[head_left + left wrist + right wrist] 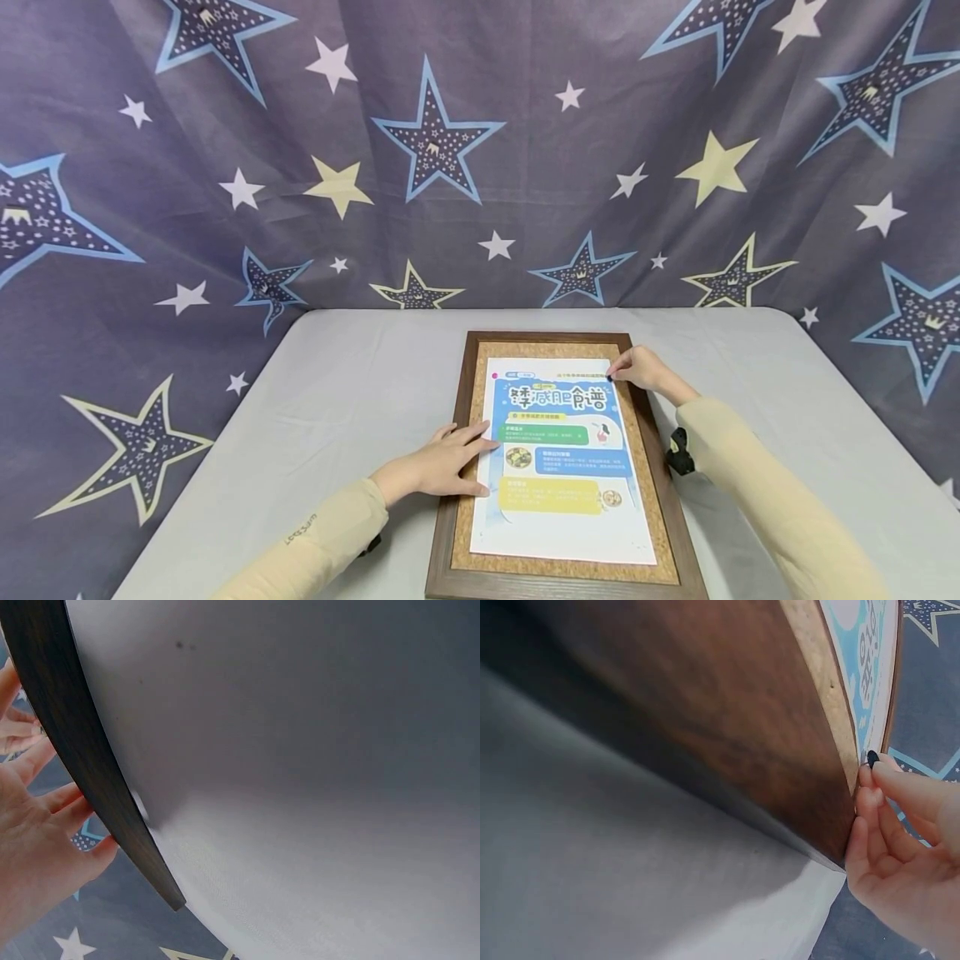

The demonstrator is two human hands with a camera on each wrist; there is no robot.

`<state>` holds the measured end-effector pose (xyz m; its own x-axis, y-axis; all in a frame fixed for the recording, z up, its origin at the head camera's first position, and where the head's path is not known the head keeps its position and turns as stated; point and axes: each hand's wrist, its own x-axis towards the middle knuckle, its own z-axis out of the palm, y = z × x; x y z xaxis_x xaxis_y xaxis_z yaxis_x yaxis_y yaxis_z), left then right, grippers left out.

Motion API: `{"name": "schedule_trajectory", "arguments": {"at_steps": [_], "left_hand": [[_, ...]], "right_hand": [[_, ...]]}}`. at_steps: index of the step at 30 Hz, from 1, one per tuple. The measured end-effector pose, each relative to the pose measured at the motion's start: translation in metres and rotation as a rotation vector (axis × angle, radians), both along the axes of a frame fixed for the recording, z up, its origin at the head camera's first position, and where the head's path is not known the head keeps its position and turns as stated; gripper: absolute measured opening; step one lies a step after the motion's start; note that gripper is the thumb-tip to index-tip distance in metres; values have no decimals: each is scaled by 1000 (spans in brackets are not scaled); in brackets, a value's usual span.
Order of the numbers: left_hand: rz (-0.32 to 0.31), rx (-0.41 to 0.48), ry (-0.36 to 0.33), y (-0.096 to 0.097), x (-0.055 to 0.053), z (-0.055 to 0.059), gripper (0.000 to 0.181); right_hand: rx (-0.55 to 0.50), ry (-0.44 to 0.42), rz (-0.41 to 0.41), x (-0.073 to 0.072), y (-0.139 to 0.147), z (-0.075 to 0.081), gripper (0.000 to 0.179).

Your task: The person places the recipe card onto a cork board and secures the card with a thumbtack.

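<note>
A white printed poster (562,533) with blue, green and yellow blocks lies on a cork board (660,550) in a dark wooden frame (566,585). A pink pin (495,376) sits at the poster's top left corner. At the top right corner my right hand (643,368) pinches a small black pushpin (873,758) between thumb and finger; its point is hidden. My left hand (438,465) lies with fingers spread over the frame's left side, fingertips on the poster's left edge. In the left wrist view the frame's edge (97,757) hides part of that hand.
The board rests on a table with a grey cloth (337,392). A dark curtain (465,225) patterned with stars hangs behind and beside the table. A black wrist device (680,452) is on the right sleeve.
</note>
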<state>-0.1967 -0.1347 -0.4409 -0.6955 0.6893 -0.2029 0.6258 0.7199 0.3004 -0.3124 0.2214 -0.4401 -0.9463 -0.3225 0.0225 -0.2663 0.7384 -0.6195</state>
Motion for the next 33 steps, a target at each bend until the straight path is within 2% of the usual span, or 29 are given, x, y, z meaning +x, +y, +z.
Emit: {"name": "schedule_trajectory", "arguments": {"at_steps": [8,10,12,15,18,21,25,28,32,33], "left_hand": [[7,2,-9,1,0,0,66],[6,4,-10,1,1,1,66],[8,4,-12,1,1,2,66],[11,0,-13,1,1,1,66],[14,1,-16,1,0,0,66],[16,3,-18,1,1,0,67],[14,9,-14,0,0,-1,67],[4,16,-6,0,0,-1,67],[-1,14,-3,-1,0,-1,67],[0,12,-3,-1,0,-1,67]], "right_hand": [[5,-33,-3,1,0,2,11],[-12,-30,5,-7,6,-8,12],[-40,-33,19,-21,16,-25,12],[-107,26,87,-54,37,-67,12],[-88,13,77,-68,44,-85,11],[-48,-4,44,-72,43,-88,10],[-59,74,64,-86,50,-108,7],[-85,72,93,-89,54,-111,7],[-119,3,105,-86,52,-103,9],[-136,24,118,-89,55,-107,8]]}}
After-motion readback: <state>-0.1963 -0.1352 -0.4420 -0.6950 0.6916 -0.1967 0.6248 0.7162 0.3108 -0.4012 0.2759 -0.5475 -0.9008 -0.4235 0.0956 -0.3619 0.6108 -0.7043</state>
